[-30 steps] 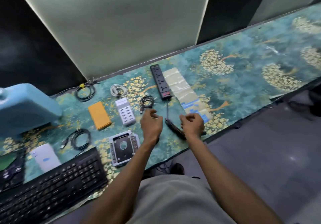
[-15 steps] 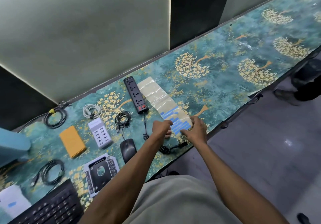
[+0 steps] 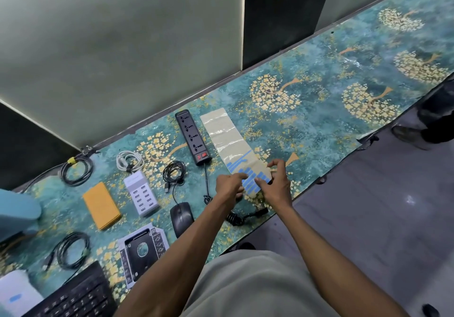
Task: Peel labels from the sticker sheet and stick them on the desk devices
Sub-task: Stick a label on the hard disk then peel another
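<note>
A long beige sticker sheet (image 3: 227, 136) lies on the patterned desk mat, with blue labels (image 3: 235, 166) at its near end. My left hand (image 3: 228, 189) pinches that end from the left, its index finger on the blue labels. My right hand (image 3: 278, 185) grips the same end from the right, thumb across the labels. Left of the sheet lie a black power strip (image 3: 192, 137), a black mouse (image 3: 181, 214), a white multi-port charger (image 3: 141, 193), an orange power bank (image 3: 101, 205) and a drive caddy (image 3: 142, 252). A white device (image 3: 17, 294) bears a blue label.
Coiled cables lie at the back left (image 3: 76, 169), beside the charger (image 3: 129, 160), in the middle (image 3: 174, 173) and at the front left (image 3: 73, 250). A black keyboard (image 3: 73, 297) sits at the near left. The power strip's coiled plug lead (image 3: 239, 218) lies at the desk's front edge.
Both hands have moved from the coiled plug lead up to the near end of the sticker sheet and taken hold of it. The view has swung right, and the mouse has come into sight.
</note>
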The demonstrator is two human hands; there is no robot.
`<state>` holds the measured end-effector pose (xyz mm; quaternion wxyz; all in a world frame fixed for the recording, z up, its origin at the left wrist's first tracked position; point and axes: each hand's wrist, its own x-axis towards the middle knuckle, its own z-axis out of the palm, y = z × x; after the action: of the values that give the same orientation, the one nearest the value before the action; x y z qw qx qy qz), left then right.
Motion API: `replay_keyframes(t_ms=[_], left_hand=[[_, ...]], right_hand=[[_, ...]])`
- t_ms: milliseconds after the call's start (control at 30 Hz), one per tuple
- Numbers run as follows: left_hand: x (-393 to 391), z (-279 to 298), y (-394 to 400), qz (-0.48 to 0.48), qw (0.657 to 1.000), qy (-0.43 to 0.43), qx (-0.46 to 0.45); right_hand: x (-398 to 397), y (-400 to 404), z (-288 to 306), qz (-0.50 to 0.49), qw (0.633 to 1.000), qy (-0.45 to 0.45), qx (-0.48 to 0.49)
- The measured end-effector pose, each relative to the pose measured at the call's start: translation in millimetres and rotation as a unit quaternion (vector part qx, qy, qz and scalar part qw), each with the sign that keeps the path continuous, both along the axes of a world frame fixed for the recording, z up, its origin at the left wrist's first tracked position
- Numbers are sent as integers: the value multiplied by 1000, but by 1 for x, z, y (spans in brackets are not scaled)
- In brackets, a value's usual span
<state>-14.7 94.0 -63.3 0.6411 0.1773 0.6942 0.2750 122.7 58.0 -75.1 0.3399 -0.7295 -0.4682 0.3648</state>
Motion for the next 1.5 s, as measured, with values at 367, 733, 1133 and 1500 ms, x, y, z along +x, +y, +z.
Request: replay_keyframes(t_ms=[367, 733, 1133, 1500], left_hand=[[-2, -1, 8, 38, 997, -70, -15], [7, 15, 14, 64, 990, -126, 1], [12, 4, 14, 8, 999, -19, 50], [-12, -13, -4, -35, 993, 80, 75]], right_hand=[[2, 3, 11, 33, 996, -5, 78], [4, 5, 14, 38, 995, -11, 93], [2, -2, 9, 19, 980, -175, 96], [-16, -13, 18, 5, 986, -66, 151]])
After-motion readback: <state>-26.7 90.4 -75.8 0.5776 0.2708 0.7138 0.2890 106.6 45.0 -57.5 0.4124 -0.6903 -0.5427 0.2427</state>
